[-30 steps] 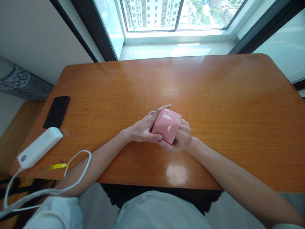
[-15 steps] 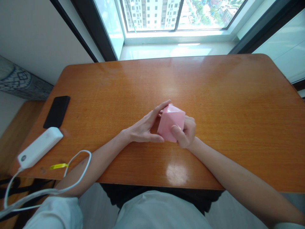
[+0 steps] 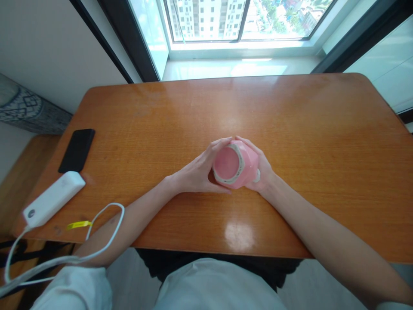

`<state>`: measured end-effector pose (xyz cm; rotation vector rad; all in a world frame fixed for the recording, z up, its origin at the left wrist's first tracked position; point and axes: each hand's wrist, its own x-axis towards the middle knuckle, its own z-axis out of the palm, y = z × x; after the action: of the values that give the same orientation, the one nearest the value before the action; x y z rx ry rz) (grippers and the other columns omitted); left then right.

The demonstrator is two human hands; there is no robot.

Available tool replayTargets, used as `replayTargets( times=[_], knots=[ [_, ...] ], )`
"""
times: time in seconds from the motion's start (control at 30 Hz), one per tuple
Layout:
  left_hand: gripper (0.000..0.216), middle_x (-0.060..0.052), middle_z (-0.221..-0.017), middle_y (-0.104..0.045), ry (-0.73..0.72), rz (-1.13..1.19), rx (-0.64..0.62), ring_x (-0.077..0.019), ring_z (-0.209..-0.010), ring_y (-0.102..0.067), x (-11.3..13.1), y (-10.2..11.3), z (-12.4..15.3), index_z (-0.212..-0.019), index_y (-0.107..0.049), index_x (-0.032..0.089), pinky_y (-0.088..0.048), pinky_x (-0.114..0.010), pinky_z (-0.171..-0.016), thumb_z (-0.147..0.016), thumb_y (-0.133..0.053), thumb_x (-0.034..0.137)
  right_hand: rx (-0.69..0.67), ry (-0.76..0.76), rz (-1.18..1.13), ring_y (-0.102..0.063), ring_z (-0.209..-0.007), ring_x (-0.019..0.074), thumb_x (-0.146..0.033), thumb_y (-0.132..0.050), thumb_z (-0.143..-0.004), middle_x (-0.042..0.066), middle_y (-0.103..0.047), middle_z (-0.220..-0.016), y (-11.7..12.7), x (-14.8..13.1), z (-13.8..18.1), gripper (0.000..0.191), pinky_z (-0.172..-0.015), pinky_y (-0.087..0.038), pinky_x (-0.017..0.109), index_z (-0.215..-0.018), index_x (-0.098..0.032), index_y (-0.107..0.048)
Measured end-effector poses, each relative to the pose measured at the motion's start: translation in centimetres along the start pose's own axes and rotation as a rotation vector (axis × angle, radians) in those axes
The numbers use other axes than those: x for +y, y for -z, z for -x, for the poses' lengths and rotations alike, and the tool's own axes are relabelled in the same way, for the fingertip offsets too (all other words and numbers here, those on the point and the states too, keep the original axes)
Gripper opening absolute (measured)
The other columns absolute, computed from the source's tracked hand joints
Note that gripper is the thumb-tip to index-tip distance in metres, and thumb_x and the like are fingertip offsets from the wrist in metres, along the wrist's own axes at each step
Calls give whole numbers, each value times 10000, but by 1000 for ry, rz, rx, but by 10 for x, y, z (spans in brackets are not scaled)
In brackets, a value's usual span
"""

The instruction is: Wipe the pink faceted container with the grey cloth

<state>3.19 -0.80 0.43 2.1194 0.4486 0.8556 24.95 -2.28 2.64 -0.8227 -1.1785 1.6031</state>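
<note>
Between my hands, above the table, is a pink faceted object (image 3: 227,162) with a glossy surface. Its round pink face, ringed by a greyish-white band, is turned up towards me and tilted to the left; I cannot tell exactly what kind of thing it is. My left hand (image 3: 206,170) curves round its left side, fingers at the top and thumb along the bottom. From the right, my right hand (image 3: 263,168) cups it, with the fingertips at its upper edge and the palm partly hidden behind it. A small white patch shows on its right side, by the right palm.
The brown wooden table (image 3: 309,129) spreads all around my hands. To the left lie a black phone (image 3: 76,150) and a white oblong device (image 3: 54,199). From it a white cable (image 3: 106,245) with a yellow tag (image 3: 79,224) loops across my left forearm. A window (image 3: 238,21) stands behind the table.
The pink object has been turned over, so its round, banded face shows instead of its pointed facets. My right hand has moved from a thumb-front grip to cupping the right side. My left hand has closed in.
</note>
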Motion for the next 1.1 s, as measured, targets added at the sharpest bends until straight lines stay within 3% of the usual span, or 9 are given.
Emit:
replayTargets(
  times=[0.1,0.4,0.6,0.73,0.83,0.93,1.03,1.1],
  knots=[
    [1453,-195,-1824,-307,-59,-41,9,-458,-1735,-326,1,-1,-1,-1807,-106,384,-353,-708,-1414,-718,-1028,655,7,-90,-118,-763,-694,231,-701,-654,-1033,38,-834,-774,-4,1,1,497,-691,-658,357,-893,-239,-772],
    [1387,-225,-1806,-316,-121,-79,33,-443,-1743,-320,1,-1,-3,-1785,-141,342,-368,-700,-1413,-745,-1020,606,24,-168,-260,-776,-736,222,-612,-738,-1004,26,-830,-783,-8,1,0,392,-716,-665,335,-892,-236,-750],
    [1385,-232,-1804,-324,-120,-152,29,-451,-1719,-360,-1,-1,1,-1799,-103,317,-391,-684,-1403,-771,-974,638,-33,-333,-354,-793,-751,265,-726,-673,-998,33,-773,-665,-7,2,3,510,-732,-680,388,-836,-246,-731],
    [1413,-249,-1842,-292,-146,-293,32,-449,-1738,-339,0,-2,4,-1825,12,303,-392,-689,-1393,-828,-905,702,-93,-311,-314,-798,-775,267,-827,-593,-1001,34,-739,-630,-8,-2,2,624,-766,-685,392,-792,-250,-706],
    [1312,-210,-1875,-264,-237,-433,18,-448,-1742,-342,1,-3,6,-1823,0,393,-383,-718,-1374,-881,-859,705,-151,-248,-231,-784,-759,255,-886,-518,-1003,38,-743,-660,-12,-6,1,694,-758,-681,386,-788,-251,-694],
    [1092,-104,-1900,-261,-322,-560,-21,-434,-1747,-341,1,-1,6,-1770,-201,547,-339,-739,-1385,-907,-859,667,-162,-257,-214,-746,-687,236,-872,-527,-1008,29,-739,-663,-13,-10,1,672,-705,-669,376,-804,-252,-685],
    [933,-19,-1854,-387,-408,-639,-63,-389,-1757,-343,3,2,8,-1698,-347,618,-288,-740,-1420,-933,-878,575,-156,-341,-246,-696,-608,213,-836,-576,-1005,3,-696,-615,-8,-11,0,629,-663,-654,372,-794,-250,-668],
    [905,21,-1798,-479,-461,-681,-82,-353,-1756,-362,4,7,8,-1680,-351,656,-269,-745,-1434,-966,-872,462,-171,-404,-251,-686,-595,210,-828,-574,-1006,-14,-666,-595,-4,-11,0,625,-652,-645,381,-788,-250,-662]
  ],
)
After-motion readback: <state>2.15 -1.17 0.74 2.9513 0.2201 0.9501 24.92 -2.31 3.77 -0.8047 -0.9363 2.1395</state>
